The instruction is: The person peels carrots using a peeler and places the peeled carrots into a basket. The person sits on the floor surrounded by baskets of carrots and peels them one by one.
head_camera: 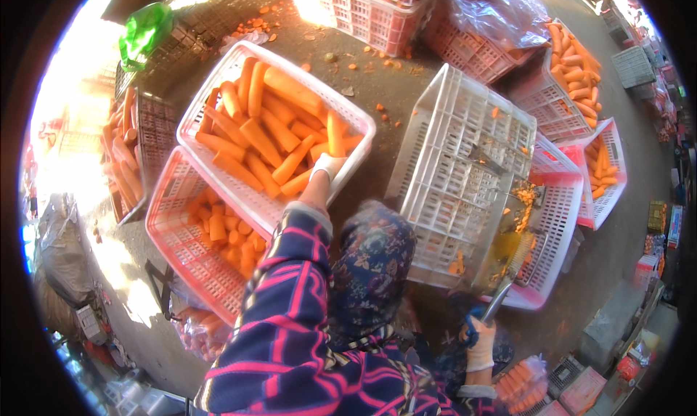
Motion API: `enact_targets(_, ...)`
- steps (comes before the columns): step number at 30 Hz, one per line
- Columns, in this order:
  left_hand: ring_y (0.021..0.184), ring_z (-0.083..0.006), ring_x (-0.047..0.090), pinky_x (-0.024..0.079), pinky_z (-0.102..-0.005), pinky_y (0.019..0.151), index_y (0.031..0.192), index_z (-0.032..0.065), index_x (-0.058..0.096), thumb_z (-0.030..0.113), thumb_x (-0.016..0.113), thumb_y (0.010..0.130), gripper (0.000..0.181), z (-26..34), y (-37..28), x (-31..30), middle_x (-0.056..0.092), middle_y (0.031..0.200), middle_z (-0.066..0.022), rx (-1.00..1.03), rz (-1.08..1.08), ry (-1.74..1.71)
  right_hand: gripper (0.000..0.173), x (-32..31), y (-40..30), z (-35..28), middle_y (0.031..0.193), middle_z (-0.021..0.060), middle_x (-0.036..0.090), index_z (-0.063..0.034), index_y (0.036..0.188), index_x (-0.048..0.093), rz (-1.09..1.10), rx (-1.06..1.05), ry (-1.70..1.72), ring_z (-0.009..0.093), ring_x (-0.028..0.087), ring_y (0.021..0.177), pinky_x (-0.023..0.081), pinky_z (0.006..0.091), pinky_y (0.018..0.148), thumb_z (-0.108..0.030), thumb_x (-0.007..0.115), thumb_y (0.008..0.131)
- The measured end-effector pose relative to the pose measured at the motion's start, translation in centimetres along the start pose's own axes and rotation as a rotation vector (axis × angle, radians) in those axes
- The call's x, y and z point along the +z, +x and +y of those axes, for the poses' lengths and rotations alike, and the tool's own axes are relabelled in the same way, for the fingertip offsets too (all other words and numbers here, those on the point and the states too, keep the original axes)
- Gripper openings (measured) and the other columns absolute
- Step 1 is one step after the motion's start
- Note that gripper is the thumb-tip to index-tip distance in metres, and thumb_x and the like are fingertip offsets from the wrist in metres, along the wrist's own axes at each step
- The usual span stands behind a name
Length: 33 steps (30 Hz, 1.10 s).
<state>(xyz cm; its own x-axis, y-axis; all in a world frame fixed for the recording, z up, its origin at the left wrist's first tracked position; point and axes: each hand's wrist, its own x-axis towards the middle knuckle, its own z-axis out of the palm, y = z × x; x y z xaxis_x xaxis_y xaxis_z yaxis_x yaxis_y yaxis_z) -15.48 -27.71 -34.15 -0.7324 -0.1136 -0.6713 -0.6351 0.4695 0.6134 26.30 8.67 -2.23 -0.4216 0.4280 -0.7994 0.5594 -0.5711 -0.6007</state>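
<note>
My left hand (329, 166), in a pale glove, reaches into a white plastic basket (356, 135) heaped with large carrots (261, 144). Its fingers close around the lower end of one carrot (335, 134). Low on the right, my right hand (480, 337), also gloved, grips a tool with a silvery metal shaft (496, 301) and blue wrapping at the grip. The tool's far end lies over a wet tray (498, 252) strewn with carrot scraps (524, 198); its exact shape is unclear. This tray rests on an upturned white crate (452, 187).
A pinkish crate (185, 252) of carrot pieces stands left of the basket. Carrots fill another crate (139, 160) farther left and one (550, 97) at upper right. Stacked red crates (370, 13) rise at the back. Bagged carrots (520, 386) lie at lower right.
</note>
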Motion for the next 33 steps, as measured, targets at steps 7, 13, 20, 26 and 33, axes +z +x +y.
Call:
enact_targets(7,0.065,-0.0213,0.066,0.053,-0.0368,0.058,0.11,0.0034,0.062,0.038,0.08,0.08,0.049,4.0,-7.4,-2.6,0.069,0.09,-0.0128,-0.084,0.199,-0.544,0.025,2.7,-1.2,-0.3,0.06,0.002,0.053,-0.0021,0.108,0.062,0.17,-0.183,-0.08,0.012,0.048,0.041,0.04,0.0261,0.039,-0.001,0.07,0.085)
enact_targets(13,0.056,-0.0076,0.049,0.042,-0.0232,0.049,0.109,0.0032,0.058,0.021,0.077,0.087,0.034,11.5,-21.6,-6.6,0.059,0.076,0.0003,0.371,0.191,-0.666,0.033,2.5,0.4,2.4,0.078,-0.0025,0.058,-0.003,0.113,0.059,0.398,-0.558,-0.299,0.006,0.05,0.063,0.043,0.024,0.052,-0.007,0.078,0.086)
enact_targets(20,0.098,-0.0238,0.06,0.05,-0.0346,0.082,0.123,0.0013,0.06,0.025,0.075,0.086,0.046,20.4,-36.8,0.3,0.061,0.107,-0.0147,1.002,-0.256,-0.002,0.025,0.7,1.8,2.0,0.074,0.0,0.06,-0.0013,0.105,0.063,0.258,-0.437,-0.305,0.008,0.056,0.064,0.044,0.0259,0.055,-0.012,0.076,0.087)
enact_targets(26,0.1,-0.0348,0.06,0.048,-0.0423,0.09,0.121,0.0021,0.062,0.029,0.075,0.084,0.048,16.6,-39.3,10.2,0.059,0.108,-0.0216,0.567,-0.425,0.006,0.023,0.7,-0.4,-0.1,0.065,-0.0034,0.056,-0.0098,0.103,0.061,0.131,-0.355,-0.124,0.007,0.049,0.048,0.035,0.0222,0.041,-0.019,0.076,0.089)
enact_targets(33,0.103,-0.0346,0.062,0.05,-0.0404,0.092,0.122,0.003,0.063,0.027,0.077,0.084,0.047,20.7,-39.5,9.2,0.063,0.111,-0.0206,0.955,-0.129,0.412,0.024,0.5,0.5,0.5,0.077,-0.0004,0.062,-0.0042,0.106,0.063,0.117,-0.399,-0.111,0.008,0.055,0.06,0.043,0.0235,0.051,-0.011,0.076,0.087)
